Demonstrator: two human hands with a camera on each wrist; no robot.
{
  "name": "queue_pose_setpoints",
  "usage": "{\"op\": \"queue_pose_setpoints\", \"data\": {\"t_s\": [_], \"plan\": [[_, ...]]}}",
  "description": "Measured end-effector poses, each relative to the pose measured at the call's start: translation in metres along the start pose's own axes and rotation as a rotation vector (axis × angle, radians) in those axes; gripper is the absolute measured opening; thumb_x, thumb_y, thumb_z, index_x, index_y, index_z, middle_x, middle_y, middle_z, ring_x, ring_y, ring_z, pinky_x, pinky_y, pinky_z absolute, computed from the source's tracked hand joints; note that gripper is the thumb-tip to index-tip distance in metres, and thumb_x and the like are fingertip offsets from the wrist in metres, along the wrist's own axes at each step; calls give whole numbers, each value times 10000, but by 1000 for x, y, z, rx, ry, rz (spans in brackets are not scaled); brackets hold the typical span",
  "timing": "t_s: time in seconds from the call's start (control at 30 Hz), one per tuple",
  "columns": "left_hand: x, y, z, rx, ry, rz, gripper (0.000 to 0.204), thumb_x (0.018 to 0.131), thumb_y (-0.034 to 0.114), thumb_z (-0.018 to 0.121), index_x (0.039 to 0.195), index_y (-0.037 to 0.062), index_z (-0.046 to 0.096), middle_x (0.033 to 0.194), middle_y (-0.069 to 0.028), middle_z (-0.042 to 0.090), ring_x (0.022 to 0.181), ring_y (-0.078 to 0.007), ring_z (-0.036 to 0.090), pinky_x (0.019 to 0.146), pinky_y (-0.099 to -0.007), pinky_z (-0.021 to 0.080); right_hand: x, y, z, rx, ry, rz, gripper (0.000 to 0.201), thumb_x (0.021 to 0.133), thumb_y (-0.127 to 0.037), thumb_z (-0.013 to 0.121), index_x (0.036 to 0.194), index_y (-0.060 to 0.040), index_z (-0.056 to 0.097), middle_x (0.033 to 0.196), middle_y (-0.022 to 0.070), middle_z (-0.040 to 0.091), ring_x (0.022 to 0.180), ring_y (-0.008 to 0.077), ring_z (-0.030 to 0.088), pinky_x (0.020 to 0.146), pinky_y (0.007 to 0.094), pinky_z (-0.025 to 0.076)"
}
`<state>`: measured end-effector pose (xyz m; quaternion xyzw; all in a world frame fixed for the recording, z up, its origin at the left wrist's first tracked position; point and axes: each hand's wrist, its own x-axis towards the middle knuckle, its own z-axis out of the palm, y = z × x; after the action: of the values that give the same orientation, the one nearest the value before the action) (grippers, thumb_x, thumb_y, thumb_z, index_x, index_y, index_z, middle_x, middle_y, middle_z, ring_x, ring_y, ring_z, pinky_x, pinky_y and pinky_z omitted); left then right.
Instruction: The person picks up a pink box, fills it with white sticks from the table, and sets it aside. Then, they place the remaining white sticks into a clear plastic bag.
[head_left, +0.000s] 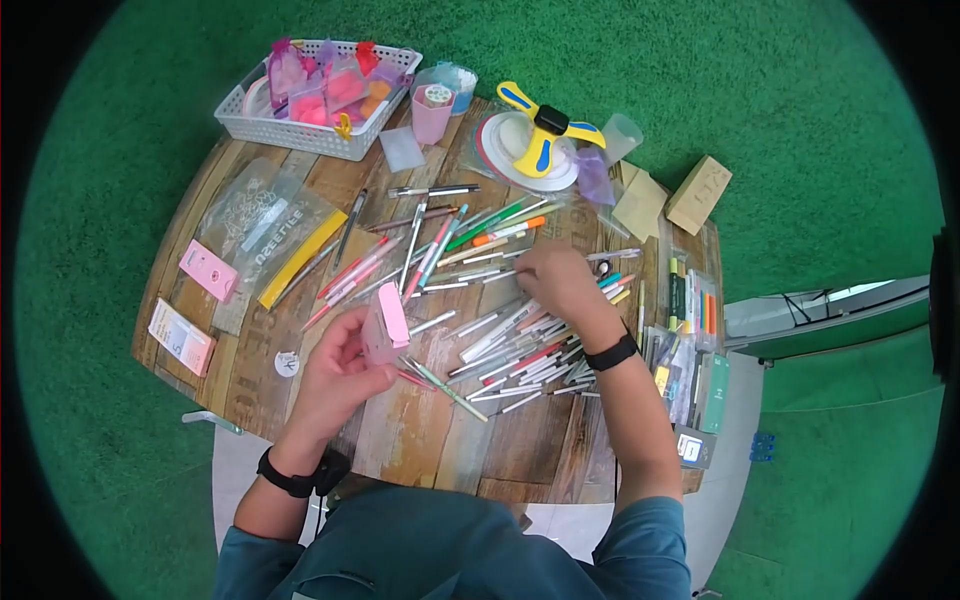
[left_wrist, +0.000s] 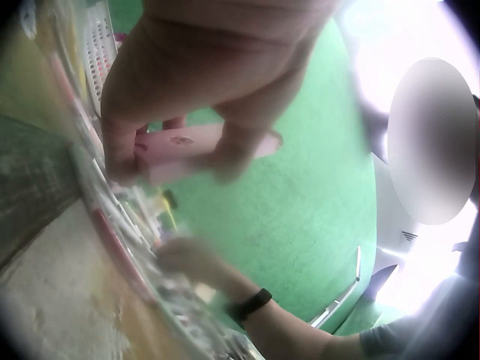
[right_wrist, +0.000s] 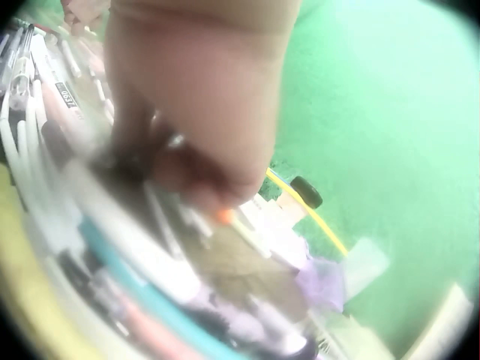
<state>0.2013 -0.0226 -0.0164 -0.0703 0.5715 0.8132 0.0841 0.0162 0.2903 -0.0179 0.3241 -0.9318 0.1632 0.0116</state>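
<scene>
My left hand point(head_left: 340, 370) grips a small pink box point(head_left: 393, 315) between thumb and fingers, raised over the near part of the table. The left wrist view shows the same pink box point(left_wrist: 184, 142) held across the fingertips. Over the pile of pens point(head_left: 510, 345), my right hand point(head_left: 558, 280) reaches down with bent fingers. In the right wrist view its fingers point(right_wrist: 199, 176) are blurred among the pens, and I cannot tell whether they pinch one. Green markers point(head_left: 490, 225) and an orange marker point(head_left: 508, 232) lie just beyond this hand.
A white basket point(head_left: 345, 145) of pouches stands at the back left, beside a pink cup point(head_left: 432, 122). A yellow-and-blue spinner-shaped stand point(head_left: 545, 135) sits at the back. Pink box point(head_left: 208, 270) and clear zip bag point(head_left: 260, 220) lie left; wooden block point(head_left: 698, 195) and pen sets point(head_left: 690, 300) line the right.
</scene>
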Motion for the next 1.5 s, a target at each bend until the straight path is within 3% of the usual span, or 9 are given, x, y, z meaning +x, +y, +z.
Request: {"op": "queue_pose_setpoints", "data": {"t_s": [0.47, 0.53, 0.6, 0.67, 0.7, 0.77, 0.87, 1.1, 1.5], "plan": [[-10, -3, 6, 33, -21, 8, 738, 821, -10, 786, 1478, 47, 455, 1331, -55, 608, 1227, -157, 602, 1082, -350, 473, 16, -14, -4, -327, -217, -169, 154, 730, -171, 656, 791, -46, 724, 818, 192, 716, 787, 400, 703, 736, 487, 559], [-10, -11, 2, 138, -16, 57, 739, 814, -16, 781, 1476, 27, 457, 1363, -91, 573, 1233, -174, 602, 1068, -349, 494, 3, -16, -6, 14, -130, -35, 152, 729, -174, 637, 780, -54, 715, 798, 195, 704, 768, 429, 679, 739, 502, 545], [-9, -13, 4, 231, 9, 122, 716, 801, -9, 786, 1451, 32, 488, 1371, -106, 568, 1228, -196, 609, 1063, -354, 495, -9, -34, -21, 63, -106, -6, 157, 764, -117, 653, 899, -52, 698, 769, 146, 692, 726, 339, 690, 697, 443, 543], [-8, -13, 7, 326, 21, 181, 693, 789, -2, 791, 1425, 37, 519, 1379, -120, 562, 1224, -219, 616, 1057, -359, 496, -24, -59, -40, 589, 44, 275, 241, 826, -27, 683, 1066, -28, 661, 793, 89, 685, 720, 217, 683, 665, 348, 533], [-6, -14, 9, 475, 64, 271, 664, 776, 4, 793, 1392, 41, 549, 1378, -133, 561, 1225, -244, 617, 1044, -362, 500, -31, -69, -45, 594, 44, 275, 241, 826, -27, 683, 1066, -28, 661, 793, 89, 685, 720, 217, 683, 665, 348, 533], [-5, -13, 14, 624, 99, 360, 635, 764, 9, 795, 1359, 46, 579, 1377, -145, 561, 1227, -269, 617, 1032, -364, 504, -46, -90, -50, 1219, 250, 177, 323, 889, 29, 698, 1198, -9, 612, 886, 66, 695, 791, 135, 672, 699, 284, 530], [-6, -9, 21, 809, 168, 503, 602, 757, 19, 797, 1326, 50, 603, 1368, -150, 564, 1219, -279, 610, 986, -348, 512, -73, -134, -64, 1356, 254, 121, 250, 927, 15, 700, 1170, 3, 642, 980, 104, 717, 858, 166, 691, 758, 295, 550], [-9, -11, 21, 603, 85, 384, 614, 763, 16, 808, 1338, 49, 595, 1364, -127, 562, 1216, -244, 602, 996, -336, 507, -81, -157, -50, 842, 344, -100, 185, 914, -14, 747, 1082, -12, 670, 1008, 138, 720, 876, 237, 710, 765, 330, 549], [-10, -20, 22, 345, -34, 180, 715, 758, -76, 781, 1417, 39, 528, 1392, -67, 486, 1300, -188, 534, 1103, -344, 466, -84, -163, -56, 676, 463, -129, 198, 890, -4, 753, 1074, -6, 678, 980, 154, 710, 847, 292, 705, 732, 358, 554]]}}
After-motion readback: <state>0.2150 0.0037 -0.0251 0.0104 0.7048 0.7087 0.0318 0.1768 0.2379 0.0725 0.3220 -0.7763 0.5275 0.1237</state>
